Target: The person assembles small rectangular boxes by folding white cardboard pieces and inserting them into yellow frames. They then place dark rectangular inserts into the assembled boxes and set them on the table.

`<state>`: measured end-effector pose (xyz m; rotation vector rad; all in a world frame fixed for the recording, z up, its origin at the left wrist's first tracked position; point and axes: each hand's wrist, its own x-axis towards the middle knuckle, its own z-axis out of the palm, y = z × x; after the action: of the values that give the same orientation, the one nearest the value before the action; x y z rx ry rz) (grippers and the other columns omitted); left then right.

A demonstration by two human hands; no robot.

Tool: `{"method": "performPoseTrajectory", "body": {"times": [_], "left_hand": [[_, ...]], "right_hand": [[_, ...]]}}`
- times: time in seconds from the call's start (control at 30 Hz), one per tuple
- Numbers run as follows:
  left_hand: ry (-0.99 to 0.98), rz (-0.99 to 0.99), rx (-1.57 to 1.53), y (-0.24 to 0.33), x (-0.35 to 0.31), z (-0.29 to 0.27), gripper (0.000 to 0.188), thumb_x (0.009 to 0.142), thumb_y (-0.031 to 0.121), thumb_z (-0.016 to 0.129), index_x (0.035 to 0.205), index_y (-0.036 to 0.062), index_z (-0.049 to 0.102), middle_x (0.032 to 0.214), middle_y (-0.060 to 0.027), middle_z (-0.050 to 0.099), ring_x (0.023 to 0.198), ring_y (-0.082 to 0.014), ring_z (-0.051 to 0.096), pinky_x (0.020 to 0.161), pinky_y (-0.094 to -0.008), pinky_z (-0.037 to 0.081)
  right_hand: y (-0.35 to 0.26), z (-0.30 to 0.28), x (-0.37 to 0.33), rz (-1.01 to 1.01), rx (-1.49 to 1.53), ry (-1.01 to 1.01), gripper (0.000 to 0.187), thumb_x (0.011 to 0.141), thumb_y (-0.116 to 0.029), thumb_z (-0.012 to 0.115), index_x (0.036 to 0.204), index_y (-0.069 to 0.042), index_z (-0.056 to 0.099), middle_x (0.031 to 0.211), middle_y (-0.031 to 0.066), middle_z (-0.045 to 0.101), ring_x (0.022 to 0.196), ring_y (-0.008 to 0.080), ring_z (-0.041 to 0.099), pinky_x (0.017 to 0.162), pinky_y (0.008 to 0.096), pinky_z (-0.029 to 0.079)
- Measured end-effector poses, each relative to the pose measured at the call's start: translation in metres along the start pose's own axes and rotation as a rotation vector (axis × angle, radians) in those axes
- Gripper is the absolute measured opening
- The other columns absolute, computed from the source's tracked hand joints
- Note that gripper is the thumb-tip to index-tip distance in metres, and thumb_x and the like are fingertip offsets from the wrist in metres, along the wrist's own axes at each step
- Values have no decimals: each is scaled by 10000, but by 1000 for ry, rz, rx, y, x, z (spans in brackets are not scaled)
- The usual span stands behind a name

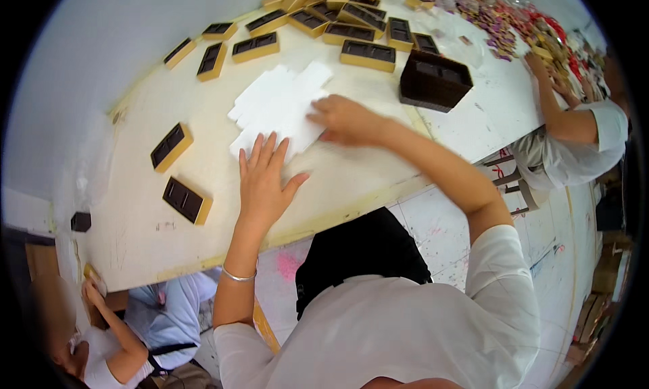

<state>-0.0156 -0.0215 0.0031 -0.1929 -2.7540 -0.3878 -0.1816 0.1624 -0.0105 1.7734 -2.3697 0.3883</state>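
A spread of overlapping white card pieces (274, 102) with stepped edges lies flat on the table in front of me. My left hand (266, 176) rests with fingers stretched out and apart, its fingertips on the near edge of the card pieces. At their right edge is my right hand (348, 120), its fingers bent and smeared by motion; whether it pinches a card piece cannot be made out. Two gold boxes with dark divided trays, an upper one (172, 148) and a lower one (187, 200), lie left of my left hand.
More gold boxes (348, 33) are piled at the table's (351, 176) far side. A dark brown open box (435, 81) stands right of my right hand. Purple wrapped pieces (493, 27) are heaped far right, near a person (574, 129). Another person (115, 342) sits lower left.
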Motion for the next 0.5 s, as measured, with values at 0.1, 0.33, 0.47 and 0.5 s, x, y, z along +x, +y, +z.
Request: {"method": "performPoseTrajectory", "body": {"times": [0.1, 0.33, 0.47, 0.5], "left_hand": [[-4, 32, 37, -23, -2, 10, 397, 823, 263, 673, 1149, 46, 611, 1220, -142, 591, 1176, -337, 514, 1054, -485, 324], [-12, -52, -64, -31, 25, -7, 127, 819, 132, 664, 911, 48, 691, 977, -115, 673, 915, -304, 625, 793, -391, 484], [342, 205, -14, -13, 21, -35, 133, 800, 129, 687, 912, 57, 680, 859, -93, 667, 808, -302, 624, 738, -380, 489], [286, 215, -48, -1, 9, -45, 133, 806, 126, 683, 916, 52, 673, 832, -92, 652, 786, -294, 617, 731, -376, 488]], "right_hand": [[-35, 11, 4, -16, -31, 133, 280, 708, -281, 733, 792, -48, 602, 758, 89, 574, 788, 271, 559, 747, 370, 456], [-21, 8, 19, 24, -14, 184, 200, 782, -226, 660, 772, -34, 605, 744, 95, 592, 733, 279, 575, 716, 358, 471], [-53, -37, 8, -219, -153, 466, 133, 782, -149, 633, 784, -38, 560, 736, 88, 585, 675, 259, 563, 650, 362, 463], [-68, -53, -4, -266, -150, 584, 126, 774, -129, 636, 786, -44, 543, 732, 85, 576, 661, 253, 553, 635, 363, 454]]}}
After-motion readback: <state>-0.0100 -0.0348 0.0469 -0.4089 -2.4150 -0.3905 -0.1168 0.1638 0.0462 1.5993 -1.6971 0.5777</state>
